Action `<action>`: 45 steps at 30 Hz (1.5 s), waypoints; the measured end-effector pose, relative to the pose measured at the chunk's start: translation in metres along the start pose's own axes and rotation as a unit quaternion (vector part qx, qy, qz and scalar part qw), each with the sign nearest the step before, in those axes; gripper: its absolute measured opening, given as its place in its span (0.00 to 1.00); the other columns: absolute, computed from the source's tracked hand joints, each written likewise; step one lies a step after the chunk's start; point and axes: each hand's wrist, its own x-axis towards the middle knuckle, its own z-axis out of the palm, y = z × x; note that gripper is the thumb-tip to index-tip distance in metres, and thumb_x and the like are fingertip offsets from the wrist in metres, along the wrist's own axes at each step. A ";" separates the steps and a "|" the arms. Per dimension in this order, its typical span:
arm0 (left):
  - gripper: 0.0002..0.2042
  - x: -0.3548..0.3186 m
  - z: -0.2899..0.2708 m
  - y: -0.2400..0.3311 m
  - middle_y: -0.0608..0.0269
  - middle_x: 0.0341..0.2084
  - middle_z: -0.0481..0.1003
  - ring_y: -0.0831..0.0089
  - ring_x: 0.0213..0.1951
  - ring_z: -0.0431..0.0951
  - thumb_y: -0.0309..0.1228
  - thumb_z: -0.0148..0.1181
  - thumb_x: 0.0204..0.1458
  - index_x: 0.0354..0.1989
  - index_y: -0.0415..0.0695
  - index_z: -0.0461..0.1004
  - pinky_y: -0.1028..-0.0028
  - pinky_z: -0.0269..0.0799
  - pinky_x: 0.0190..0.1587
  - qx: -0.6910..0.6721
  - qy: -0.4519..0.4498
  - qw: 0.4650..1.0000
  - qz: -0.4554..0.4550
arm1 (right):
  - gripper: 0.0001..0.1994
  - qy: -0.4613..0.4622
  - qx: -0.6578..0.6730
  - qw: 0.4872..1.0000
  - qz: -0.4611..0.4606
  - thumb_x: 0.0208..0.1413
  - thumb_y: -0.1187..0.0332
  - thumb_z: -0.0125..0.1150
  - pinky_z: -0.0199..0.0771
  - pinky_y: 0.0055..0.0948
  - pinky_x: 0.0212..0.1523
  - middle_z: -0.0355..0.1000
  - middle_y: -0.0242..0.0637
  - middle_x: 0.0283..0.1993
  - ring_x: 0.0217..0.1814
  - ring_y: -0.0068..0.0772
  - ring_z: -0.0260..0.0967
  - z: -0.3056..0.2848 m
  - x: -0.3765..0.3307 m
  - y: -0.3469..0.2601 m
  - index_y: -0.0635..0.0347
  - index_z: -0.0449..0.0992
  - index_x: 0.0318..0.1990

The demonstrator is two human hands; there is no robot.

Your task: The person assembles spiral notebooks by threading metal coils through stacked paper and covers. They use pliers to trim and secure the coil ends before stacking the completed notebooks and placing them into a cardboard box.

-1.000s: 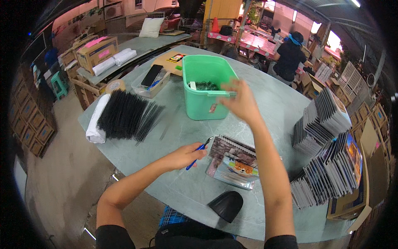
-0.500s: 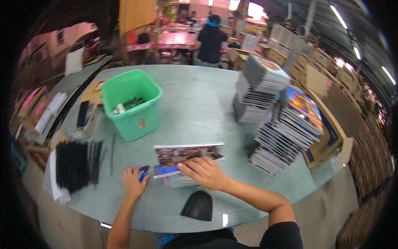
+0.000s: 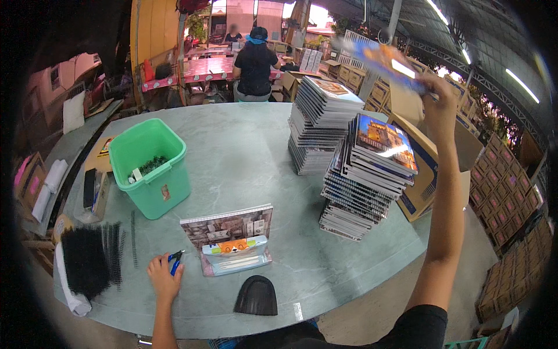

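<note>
Blue-handled pliers (image 3: 175, 264) are clamped in the left hand (image 3: 164, 279), nearer than the green bin (image 3: 145, 199); a blurred notebook (image 3: 385, 63) is gripped aloft in the right hand (image 3: 440, 99), well right of the bin. Notebook stacks (image 3: 367, 174) are set on the counter (image 3: 244, 154), right of it.

Raised notebook (image 3: 386, 63) — blurred; left forearm (image 3: 164, 319) — cut off.

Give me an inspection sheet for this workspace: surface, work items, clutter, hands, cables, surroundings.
Surface: grey table.
Work items: blue cutters; book stacks; black coils; upright book behind cartoon packet.
Clutter: green bin holding black scraps; black dome-shaped piece.
Hands: left hand holds the cutters; right hand, raised, holds a blurred book.
Cables: nothing seen.
Surroundings: person near pink table; cartons.
</note>
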 end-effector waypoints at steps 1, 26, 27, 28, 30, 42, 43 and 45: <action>0.26 -0.003 -0.001 -0.002 0.51 0.42 0.66 0.54 0.48 0.63 0.43 0.61 0.43 0.49 0.39 0.68 0.58 0.54 0.52 -0.003 0.000 1.000 -0.004 | 0.14 -0.007 -0.050 0.998 -0.022 0.40 0.81 0.59 0.68 0.30 0.49 0.71 0.40 0.43 0.47 0.38 0.69 0.007 -0.018 0.019 0.57 0.78 0.38; 0.15 0.008 -0.016 -0.081 0.42 0.37 0.70 0.47 0.45 0.67 0.31 0.57 0.49 0.41 0.35 0.69 0.58 0.62 0.48 0.101 0.072 0.979 -0.159 | 0.15 -0.056 0.066 0.990 0.108 0.50 0.82 0.50 0.66 0.26 0.52 0.69 0.40 0.53 0.55 0.31 0.65 -0.013 -0.088 0.034 0.62 0.74 0.45; 0.13 0.010 -0.016 -0.085 0.43 0.35 0.71 0.47 0.42 0.69 0.30 0.57 0.48 0.39 0.35 0.69 0.58 0.64 0.46 0.101 0.051 0.976 -0.186 | 0.15 -0.041 0.094 0.990 0.091 0.53 0.82 0.46 0.66 0.24 0.50 0.67 0.40 0.54 0.54 0.29 0.65 0.002 -0.088 -0.008 0.63 0.73 0.47; 0.11 0.012 -0.018 -0.085 0.43 0.33 0.72 0.47 0.40 0.71 0.29 0.57 0.48 0.36 0.35 0.68 0.58 0.66 0.43 0.102 0.034 0.971 -0.211 | 0.15 -0.034 0.176 0.984 0.014 0.52 0.82 0.47 0.67 0.24 0.49 0.70 0.41 0.50 0.52 0.30 0.67 0.025 -0.093 -0.054 0.65 0.72 0.47; 0.08 0.020 -0.015 -0.083 0.42 0.32 0.72 0.45 0.35 0.72 0.28 0.57 0.48 0.31 0.35 0.68 0.58 0.68 0.37 0.120 0.046 0.968 -0.218 | 0.16 -0.128 0.222 0.966 -0.039 0.48 0.81 0.50 0.68 0.31 0.49 0.73 0.41 0.44 0.48 0.35 0.70 0.074 -0.126 -0.120 0.63 0.73 0.46; 0.12 0.061 -0.168 0.038 0.70 0.22 0.69 0.82 0.22 0.66 0.32 0.54 0.55 0.43 0.37 0.73 0.80 0.65 0.26 -0.493 0.213 0.828 -0.162 | 0.08 -0.391 0.348 0.851 -0.039 0.46 0.73 0.60 0.67 0.40 0.41 0.72 0.43 0.33 0.38 0.45 0.70 0.220 -0.192 -0.317 0.62 0.71 0.35; 0.13 0.055 -0.157 0.036 0.70 0.22 0.70 0.82 0.22 0.66 0.33 0.54 0.56 0.45 0.38 0.73 0.81 0.65 0.27 -0.439 0.158 0.869 -0.165 | 0.08 -0.402 0.348 0.846 -0.030 0.46 0.71 0.60 0.66 0.40 0.40 0.72 0.43 0.33 0.37 0.45 0.70 0.218 -0.192 -0.320 0.61 0.71 0.34; 0.13 0.049 -0.140 0.048 0.68 0.22 0.71 0.83 0.23 0.68 0.34 0.53 0.57 0.46 0.39 0.73 0.81 0.66 0.27 -0.395 0.057 0.905 -0.150 | 0.08 -0.395 0.335 0.855 -0.023 0.44 0.68 0.62 0.65 0.39 0.37 0.73 0.41 0.31 0.36 0.43 0.70 0.212 -0.190 -0.326 0.59 0.72 0.32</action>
